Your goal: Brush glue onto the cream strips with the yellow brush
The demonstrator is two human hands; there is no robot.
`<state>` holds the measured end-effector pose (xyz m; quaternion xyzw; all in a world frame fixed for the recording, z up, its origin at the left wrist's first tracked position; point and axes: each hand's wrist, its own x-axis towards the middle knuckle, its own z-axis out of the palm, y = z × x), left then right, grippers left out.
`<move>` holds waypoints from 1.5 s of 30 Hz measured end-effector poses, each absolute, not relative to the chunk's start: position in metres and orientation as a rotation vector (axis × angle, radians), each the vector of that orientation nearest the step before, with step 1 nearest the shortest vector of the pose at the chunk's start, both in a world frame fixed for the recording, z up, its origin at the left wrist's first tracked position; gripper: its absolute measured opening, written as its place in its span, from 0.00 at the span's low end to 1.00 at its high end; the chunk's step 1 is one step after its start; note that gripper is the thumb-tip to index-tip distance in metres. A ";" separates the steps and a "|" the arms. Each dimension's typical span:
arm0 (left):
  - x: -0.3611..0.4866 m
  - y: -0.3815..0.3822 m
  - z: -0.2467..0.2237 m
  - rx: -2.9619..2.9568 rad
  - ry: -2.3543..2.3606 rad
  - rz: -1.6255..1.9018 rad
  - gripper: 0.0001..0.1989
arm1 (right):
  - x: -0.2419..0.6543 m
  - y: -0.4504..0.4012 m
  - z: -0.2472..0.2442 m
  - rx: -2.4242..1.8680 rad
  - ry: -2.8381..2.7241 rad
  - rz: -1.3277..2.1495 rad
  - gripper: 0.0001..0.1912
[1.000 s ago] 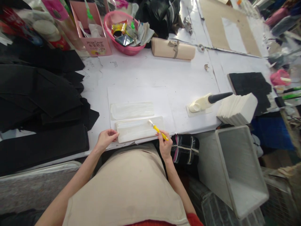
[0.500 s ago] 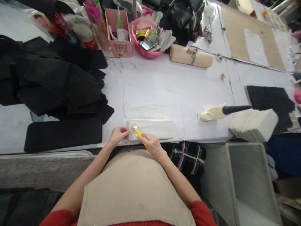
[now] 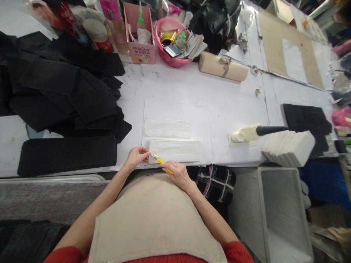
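In my right hand (image 3: 177, 174) is a paintbrush (image 3: 163, 165) with a yellow handle. Its pale bristles rest on the left end of a white strip (image 3: 178, 151) lying near the table's front edge. The strip's surface looks wet and streaked. My left hand (image 3: 137, 157) is closed in a pinch at the strip's left edge, close to the bristles. A second white strip (image 3: 167, 128), also streaked, lies just behind the first. Both strips rest on a white sheet (image 3: 175, 107).
Black cut pieces (image 3: 55, 84) are heaped at left, behind a long black pad (image 3: 68, 155). A cream bottle with a dark nozzle (image 3: 245, 134) lies at right beside a stack of white pieces (image 3: 289, 146). Further back stand a pink basket (image 3: 175, 63) and pink box (image 3: 142, 54).
The brush has moved slightly left and toward me, down to the strip's left end. My left hand keeps nearly the same place. The camera view has shifted slightly.
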<state>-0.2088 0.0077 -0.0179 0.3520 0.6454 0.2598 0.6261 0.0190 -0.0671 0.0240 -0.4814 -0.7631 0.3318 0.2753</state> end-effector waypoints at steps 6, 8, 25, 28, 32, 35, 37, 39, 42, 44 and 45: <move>-0.210 0.010 -0.019 0.869 1.498 0.569 0.19 | 0.042 -0.082 -0.002 -1.610 -1.162 1.014 0.14; -0.210 0.010 -0.019 0.903 1.510 0.554 0.19 | 0.056 -0.086 -0.007 -1.659 -0.916 0.982 0.16; -0.206 0.009 -0.017 0.896 1.586 0.517 0.19 | 0.113 -0.126 0.013 -1.992 -1.665 0.131 0.12; -0.205 0.007 -0.019 0.910 1.613 0.519 0.18 | 0.100 -0.135 0.022 -1.930 -1.725 0.224 0.11; -0.207 0.008 -0.020 0.929 1.607 0.498 0.19 | 0.092 -0.134 0.025 -1.785 -1.623 0.495 0.10; -0.208 0.009 -0.020 0.956 1.598 0.480 0.19 | 0.107 -0.134 0.019 -1.846 -1.397 0.515 0.10; -0.208 0.010 -0.019 0.967 1.595 0.477 0.18 | 0.123 -0.136 0.014 -1.952 -1.275 0.394 0.11; -0.207 0.009 -0.019 0.969 1.596 0.478 0.18 | 0.132 -0.137 0.012 -2.011 -1.264 0.268 0.11; -0.206 0.009 -0.017 0.965 1.594 0.474 0.19 | 0.125 -0.136 0.015 -2.014 -1.427 0.178 0.11; -0.206 0.010 -0.015 0.966 1.593 0.467 0.19 | 0.110 -0.134 0.019 -1.970 -1.570 0.203 0.11; -0.206 0.010 -0.015 0.967 1.593 0.465 0.19 | 0.102 -0.132 0.022 -1.933 -1.628 0.247 0.11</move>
